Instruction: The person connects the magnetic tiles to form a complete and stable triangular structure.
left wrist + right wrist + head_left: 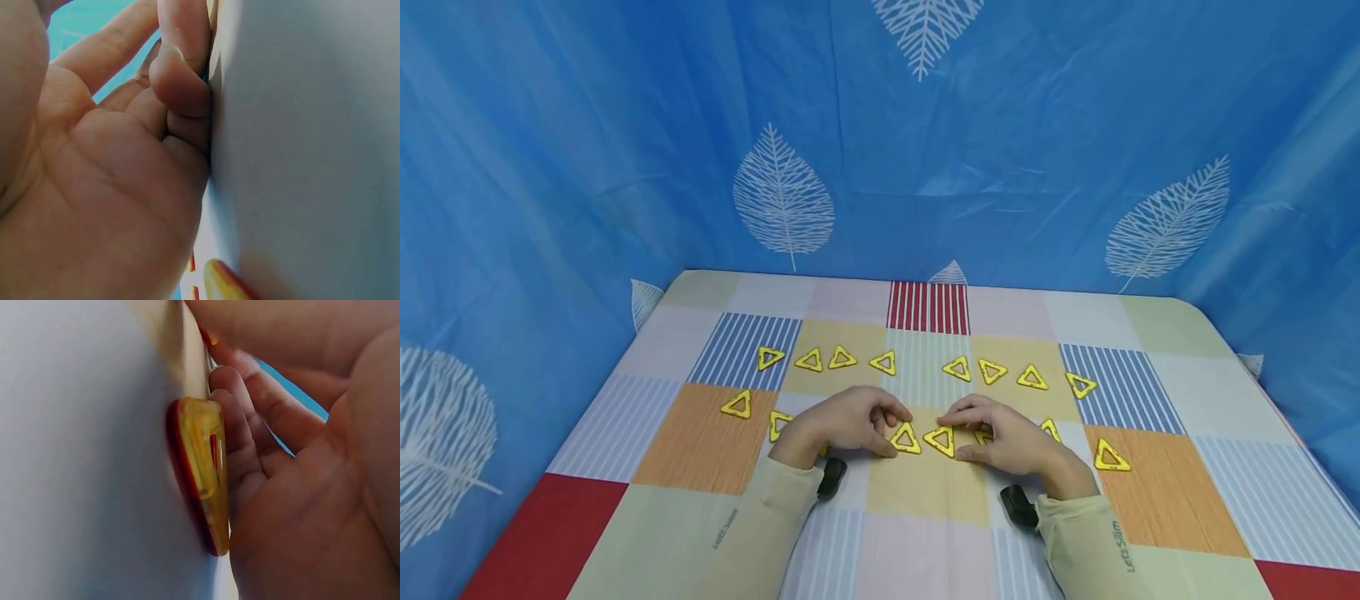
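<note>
Two yellow triangle frames lie side by side on the patchwork cloth in the head view. My left hand (853, 419) holds the left triangle (906, 449) by its side, index finger at the top corner and thumb at the lower left. The right triangle (931, 437) is held likewise by my right hand (1011, 437), from its right edge. Under the right palm sits another yellow triangle (982, 437), partly covered; the right wrist view shows a yellow triangle with a red underside (201, 450) close by the curled fingers. In the left wrist view the held triangle is hidden behind the fingers.
A back row of several yellow triangles, among them one at the left end (763, 364), crosses the table (925, 550). More lie outside the hands, such as a left one (730, 408) and a right one (1112, 466). A blue leaf-print curtain (962, 167) hangs behind.
</note>
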`<state>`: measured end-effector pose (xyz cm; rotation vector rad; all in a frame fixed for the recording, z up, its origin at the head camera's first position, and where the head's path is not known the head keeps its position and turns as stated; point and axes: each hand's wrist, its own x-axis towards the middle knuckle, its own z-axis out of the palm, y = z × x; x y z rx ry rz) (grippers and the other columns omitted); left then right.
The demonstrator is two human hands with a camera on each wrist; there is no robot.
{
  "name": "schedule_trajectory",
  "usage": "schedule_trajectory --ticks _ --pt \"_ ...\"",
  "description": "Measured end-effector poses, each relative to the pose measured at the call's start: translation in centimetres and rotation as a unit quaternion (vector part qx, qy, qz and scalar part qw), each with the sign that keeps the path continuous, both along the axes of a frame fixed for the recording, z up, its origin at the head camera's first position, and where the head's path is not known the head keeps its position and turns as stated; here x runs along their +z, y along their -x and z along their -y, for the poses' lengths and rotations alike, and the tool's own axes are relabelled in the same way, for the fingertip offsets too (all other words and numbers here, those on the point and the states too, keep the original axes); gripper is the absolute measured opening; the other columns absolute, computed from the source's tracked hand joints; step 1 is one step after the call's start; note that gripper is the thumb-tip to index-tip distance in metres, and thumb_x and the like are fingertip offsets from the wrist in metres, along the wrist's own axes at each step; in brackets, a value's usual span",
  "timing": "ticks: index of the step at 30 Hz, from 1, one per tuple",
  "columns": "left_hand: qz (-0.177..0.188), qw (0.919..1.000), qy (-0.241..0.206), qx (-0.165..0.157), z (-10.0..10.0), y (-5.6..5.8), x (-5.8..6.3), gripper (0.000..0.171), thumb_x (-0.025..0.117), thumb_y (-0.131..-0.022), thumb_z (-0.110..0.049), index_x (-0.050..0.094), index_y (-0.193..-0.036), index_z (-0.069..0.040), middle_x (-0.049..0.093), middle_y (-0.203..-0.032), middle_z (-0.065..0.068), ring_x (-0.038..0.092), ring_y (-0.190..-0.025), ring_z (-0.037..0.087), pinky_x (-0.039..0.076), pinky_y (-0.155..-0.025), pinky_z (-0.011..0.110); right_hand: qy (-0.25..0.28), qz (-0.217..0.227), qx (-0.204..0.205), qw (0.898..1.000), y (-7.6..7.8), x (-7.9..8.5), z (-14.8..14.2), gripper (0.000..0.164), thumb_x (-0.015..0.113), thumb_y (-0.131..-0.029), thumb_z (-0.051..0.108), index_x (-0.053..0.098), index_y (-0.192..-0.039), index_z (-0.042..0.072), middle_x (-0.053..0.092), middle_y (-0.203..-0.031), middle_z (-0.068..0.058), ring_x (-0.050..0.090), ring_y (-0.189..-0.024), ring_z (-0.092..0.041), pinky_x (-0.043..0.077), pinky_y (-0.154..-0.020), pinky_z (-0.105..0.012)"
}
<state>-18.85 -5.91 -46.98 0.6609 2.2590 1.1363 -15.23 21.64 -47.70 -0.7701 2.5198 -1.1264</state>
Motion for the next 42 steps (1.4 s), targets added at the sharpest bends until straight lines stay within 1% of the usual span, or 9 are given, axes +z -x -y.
schedule_trajectory --ticks 3,10,18,22,25,27,36,39,42 --pt "-0.002 1.0 -0.002 -0.001 0.0 -0.1 -0.1 0.042 0.088 -0.077 -0.006 0.073 -0.115 -0.01 0.062 -0.093 -0.002 0.057 -0.075 0.015 0.049 -0.067 0.028 -0.005 -0.013 0.001 1.0 0.0 -0.2 0.0 0.032 0.075 -0.092 0.014 0.072 -0.123 0.01 0.06 -0.123 -0.001 0.055 -0.115 -0.023 0.045 -0.099 -0.042" --pt "-0.001 1.0 -0.004 0.004 0.0 0.0 0.2 0.042 0.088 -0.077 -0.006 0.073 -0.115 -0.01 0.062 -0.092 0.0 0.057 -0.074 0.015 0.049 -0.067 0.028 0.005 -0.03 -0.029 0.999 0.3 -0.2 0.2 0.018 0.073 -0.093 0.013 0.076 -0.111 0.016 0.065 -0.109 0.005 0.059 -0.094 -0.014 0.05 -0.08 -0.031" --pt "-0.017 0.9998 -0.001 -0.008 -0.2 0.1 0.1 0.04 0.086 -0.079 -0.006 0.074 -0.117 -0.01 0.062 -0.09 -0.001 0.052 -0.073 0.014 0.046 -0.065 0.027 0.015 -0.013 -0.08 0.997 0.1 0.0 0.3 0.018 0.076 -0.092 0.021 0.077 -0.109 0.016 0.069 -0.092 0.009 0.061 -0.081 -0.013 0.051 -0.072 -0.03" --pt "-0.02 0.9997 -0.005 -0.011 -0.4 0.1 0.0 0.039 0.085 -0.08 -0.005 0.074 -0.117 -0.01 0.063 -0.088 -0.001 0.05 -0.07 0.014 0.044 -0.063 0.027 0.012 -0.02 -0.1 0.995 0.1 0.2 0.1 0.02 0.077 -0.091 0.024 0.078 -0.11 0.017 0.069 -0.09 0.01 0.063 -0.083 -0.013 0.052 -0.074 -0.031" --pt "-0.024 0.9996 -0.006 -0.01 -0.4 0.0 0.1 0.039 0.085 -0.08 -0.006 0.074 -0.118 -0.009 0.063 -0.086 -0.001 0.05 -0.068 0.013 0.043 -0.063 0.026 0.014 -0.028 -0.102 0.994 0.1 0.5 0.1 0.021 0.077 -0.091 0.025 0.078 -0.11 0.016 0.069 -0.091 0.011 0.064 -0.086 -0.012 0.052 -0.077 -0.032" --pt "-0.032 0.9994 -0.007 -0.013 -0.5 -0.1 0.2 0.04 0.085 -0.08 -0.006 0.074 -0.118 -0.007 0.063 -0.084 -0.001 0.051 -0.067 0.013 0.044 -0.063 0.026 0.017 -0.025 -0.101 0.994 0.1 0.7 0.2 0.021 0.077 -0.091 0.024 0.079 -0.11 0.016 0.07 -0.092 0.011 0.064 -0.086 -0.013 0.052 -0.076 -0.032" --pt "-0.056 0.9981 0.005 -0.024 -1.0 -0.5 0.3 0.041 0.085 -0.081 -0.007 0.074 -0.121 -0.007 0.062 -0.075 -0.004 0.051 -0.065 0.01 0.043 -0.065 0.025 0.032 -0.002 -0.094 0.995 -0.1 0.8 0.8 0.019 0.078 -0.09 0.018 0.079 -0.108 0.012 0.072 -0.089 0.008 0.061 -0.073 -0.015 0.051 -0.058 -0.029" --pt "-0.063 0.9974 0.007 -0.032 -1.1 -0.5 0.2 0.042 0.085 -0.081 -0.006 0.074 -0.122 -0.007 0.062 -0.074 -0.005 0.051 -0.065 0.01 0.042 -0.065 0.025 0.031 -0.006 -0.085 0.996 -0.2 0.5 1.0 0.019 0.079 -0.089 0.018 0.079 -0.108 0.012 0.071 -0.087 0.009 0.061 -0.072 -0.013 0.052 -0.061 -0.029" --pt "-0.07 0.9967 0.009 -0.038 -1.2 -0.6 0.2 0.042 0.085 -0.081 -0.006 0.074 -0.122 -0.008 0.061 -0.073 -0.005 0.049 -0.064 0.009 0.041 -0.063 0.025 0.032 -0.02 -0.076 0.996 -0.2 0.4 1.2 0.019 0.079 -0.089 0.018 0.079 -0.107 0.012 0.07 -0.086 0.011 0.062 -0.077 -0.01 0.052 -0.069 -0.028"
